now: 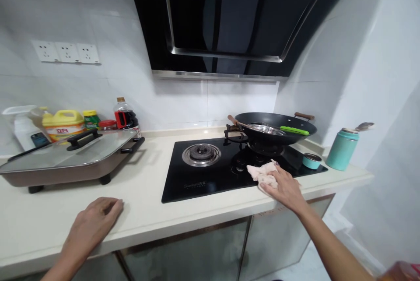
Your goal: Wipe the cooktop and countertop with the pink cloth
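Observation:
My right hand (285, 184) presses a crumpled pale pink cloth (264, 173) onto the front edge of the black glass gas hob (213, 184). Its fingers are bent over the cloth. My left hand (95, 219) rests on the cream countertop (147, 202), left of the hob, with its fingers curled in and nothing visible in them. Just behind the cloth are the hob's control knobs (240, 166). A large black wok (278, 124) stands on the right burner, holding a metal utensil with a wooden handle (233, 120) and a green-handled tool (294, 131).
The left burner (201, 155) is bare. A small turquoise cup (311, 161) sits at the hob's right corner, beside a turquoise flask (343, 149). At left stands a lidded electric pan (65, 165), with bottles (64, 122) behind it. A range hood (223, 18) overhangs the hob.

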`<state>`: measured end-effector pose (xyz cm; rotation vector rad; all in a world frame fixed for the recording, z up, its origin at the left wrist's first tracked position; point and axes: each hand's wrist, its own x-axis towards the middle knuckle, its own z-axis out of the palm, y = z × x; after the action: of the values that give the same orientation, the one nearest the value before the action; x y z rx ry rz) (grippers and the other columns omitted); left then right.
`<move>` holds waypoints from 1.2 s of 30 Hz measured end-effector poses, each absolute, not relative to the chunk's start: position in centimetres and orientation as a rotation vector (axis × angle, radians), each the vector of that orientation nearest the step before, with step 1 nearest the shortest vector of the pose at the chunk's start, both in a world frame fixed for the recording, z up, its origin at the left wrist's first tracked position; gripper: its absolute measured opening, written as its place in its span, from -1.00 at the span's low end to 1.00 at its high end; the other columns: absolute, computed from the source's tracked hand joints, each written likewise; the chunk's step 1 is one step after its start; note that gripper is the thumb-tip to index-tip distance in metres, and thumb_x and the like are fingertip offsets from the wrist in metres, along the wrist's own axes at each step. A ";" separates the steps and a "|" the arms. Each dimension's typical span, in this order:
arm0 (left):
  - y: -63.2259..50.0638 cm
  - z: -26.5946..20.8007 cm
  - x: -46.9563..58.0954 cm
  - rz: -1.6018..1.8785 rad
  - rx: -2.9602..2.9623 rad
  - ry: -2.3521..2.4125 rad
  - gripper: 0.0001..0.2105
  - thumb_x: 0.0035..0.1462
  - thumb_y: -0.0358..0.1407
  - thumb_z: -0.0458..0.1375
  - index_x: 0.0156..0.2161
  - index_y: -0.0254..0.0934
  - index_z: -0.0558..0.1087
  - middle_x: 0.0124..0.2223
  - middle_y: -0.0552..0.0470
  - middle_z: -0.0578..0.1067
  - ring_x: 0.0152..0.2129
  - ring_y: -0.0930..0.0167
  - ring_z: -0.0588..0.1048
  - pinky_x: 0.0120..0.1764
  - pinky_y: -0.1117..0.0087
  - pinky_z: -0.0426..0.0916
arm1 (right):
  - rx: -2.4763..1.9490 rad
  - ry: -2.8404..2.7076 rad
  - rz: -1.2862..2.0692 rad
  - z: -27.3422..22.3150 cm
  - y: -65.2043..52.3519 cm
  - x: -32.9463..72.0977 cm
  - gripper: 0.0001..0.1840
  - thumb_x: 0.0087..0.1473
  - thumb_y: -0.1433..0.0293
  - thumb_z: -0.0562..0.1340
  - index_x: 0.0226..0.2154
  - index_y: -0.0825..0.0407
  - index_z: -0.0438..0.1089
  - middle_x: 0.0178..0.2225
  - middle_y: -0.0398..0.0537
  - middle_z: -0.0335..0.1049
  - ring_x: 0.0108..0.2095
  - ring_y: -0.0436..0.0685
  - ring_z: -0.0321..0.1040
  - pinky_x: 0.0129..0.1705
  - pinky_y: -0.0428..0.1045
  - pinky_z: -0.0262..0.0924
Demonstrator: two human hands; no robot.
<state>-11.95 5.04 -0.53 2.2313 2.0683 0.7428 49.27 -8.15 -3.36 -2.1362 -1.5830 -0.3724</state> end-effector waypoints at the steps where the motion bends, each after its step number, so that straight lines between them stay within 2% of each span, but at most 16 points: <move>1: 5.2 -0.6 -12.0 0.752 2.237 2.057 -0.51 0.22 0.08 -0.02 -0.17 -0.22 0.63 0.01 -0.16 0.64 -0.05 0.11 0.58 0.04 0.18 0.42 | -2.137 -1.568 -0.390 -3.1 -8.1 48.4 -0.52 0.16 -0.02 0.25 0.01 -0.11 0.50 0.34 0.12 0.20 0.25 0.41 0.22 0.18 0.23 0.18; 5: 5.7 -0.9 -12.2 0.747 2.241 2.041 -0.52 0.21 0.08 -0.01 -0.18 -0.19 0.64 0.02 -0.13 0.65 -0.02 0.09 0.57 0.05 0.15 0.41 | -2.149 -1.534 -0.377 -2.1 -7.1 42.2 -0.52 0.13 -0.03 0.27 -0.03 -0.09 0.52 0.22 0.14 0.31 0.12 0.43 0.27 0.10 0.24 0.19; 9: 5.8 -0.8 -12.3 0.727 2.242 2.028 -0.51 0.22 0.08 -0.01 -0.18 -0.19 0.64 0.05 -0.14 0.64 0.01 0.08 0.55 0.03 0.15 0.41 | -2.105 -1.620 -0.275 -1.2 -5.7 35.0 -0.46 0.10 -0.08 0.30 -0.01 -0.09 0.51 0.19 0.20 0.31 0.12 0.49 0.20 0.06 0.31 0.15; 11: 5.9 -0.8 -12.3 0.734 2.239 2.029 -0.52 0.21 0.08 0.00 -0.18 -0.19 0.64 0.05 -0.13 0.64 0.01 0.07 0.56 0.04 0.16 0.41 | -2.017 -1.711 -0.237 -1.0 -5.1 32.0 -0.47 0.09 -0.04 0.33 0.00 -0.09 0.50 0.15 0.19 0.33 0.12 0.49 0.19 0.07 0.30 0.12; 16: 5.7 -0.8 -12.1 0.772 2.247 2.039 -0.53 0.21 0.06 -0.01 -0.19 -0.20 0.64 0.04 -0.15 0.64 0.01 0.06 0.56 0.04 0.14 0.41 | -1.657 -1.914 -0.028 0.0 -3.5 28.1 -0.57 0.01 0.12 0.41 -0.08 -0.08 0.47 0.07 0.01 0.35 0.04 0.27 0.27 0.07 0.12 0.13; 18: 5.5 -0.7 -12.0 0.779 2.254 2.035 -0.53 0.23 0.04 -0.03 -0.18 -0.21 0.64 0.04 -0.16 0.63 0.01 0.07 0.56 0.05 0.15 0.40 | -1.597 -1.879 -0.009 1.0 -2.5 28.5 -0.57 0.03 0.13 0.40 -0.07 -0.09 0.45 0.08 -0.02 0.33 0.03 0.21 0.29 0.07 0.09 0.13; 21: 5.0 -0.5 -11.7 0.766 2.265 2.047 -0.53 0.26 0.01 -0.04 -0.16 -0.22 0.64 0.03 -0.17 0.64 0.00 0.10 0.57 0.05 0.19 0.40 | -1.735 -1.839 -0.030 2.5 -0.6 30.6 -0.52 0.10 0.07 0.33 0.02 -0.09 0.44 0.19 0.03 0.28 0.12 0.25 0.27 0.13 0.12 0.11; 24: 4.6 -0.2 -11.3 0.718 2.275 2.086 -0.52 0.27 0.00 -0.07 -0.16 -0.23 0.64 0.05 -0.17 0.63 0.00 0.10 0.57 0.05 0.19 0.39 | -1.945 -1.862 0.028 2.9 1.2 32.3 -0.37 0.14 -0.04 0.27 0.17 -0.11 0.40 0.30 0.10 0.21 0.24 0.36 0.19 0.24 0.23 0.03; 27: 4.3 0.1 -11.1 0.683 2.304 2.100 -0.50 0.28 0.01 -0.08 -0.14 -0.23 0.64 0.07 -0.16 0.62 0.00 0.11 0.56 0.06 0.19 0.39 | -2.042 -1.864 0.041 2.3 2.1 31.5 -0.29 0.18 -0.13 0.19 0.29 -0.26 0.31 0.40 0.05 0.10 0.33 0.46 0.09 0.31 0.39 -0.14; 31: 4.4 0.2 -11.1 0.675 2.337 2.097 -0.52 0.28 0.00 -0.06 -0.14 -0.23 0.65 0.06 -0.17 0.62 0.00 0.11 0.56 0.03 0.19 0.39 | -1.996 -1.949 0.124 1.8 1.4 27.5 -0.25 0.18 -0.21 0.12 0.31 -0.31 0.30 0.47 0.05 -0.03 0.41 0.57 -0.07 0.32 0.50 -0.25; 36: 4.7 0.3 -11.2 0.681 2.345 2.093 -0.55 0.27 -0.03 0.00 -0.15 -0.27 0.65 0.07 -0.22 0.62 -0.01 0.09 0.57 -0.02 0.21 0.41 | -1.674 -2.154 0.169 1.2 -1.2 22.0 -0.29 0.15 -0.17 0.19 0.27 -0.28 0.35 0.47 0.03 -0.04 0.41 0.56 -0.09 0.32 0.52 -0.23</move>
<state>-11.24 4.73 0.27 2.3447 2.0925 0.6808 21.97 -1.19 1.18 -1.6737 -2.1542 0.1686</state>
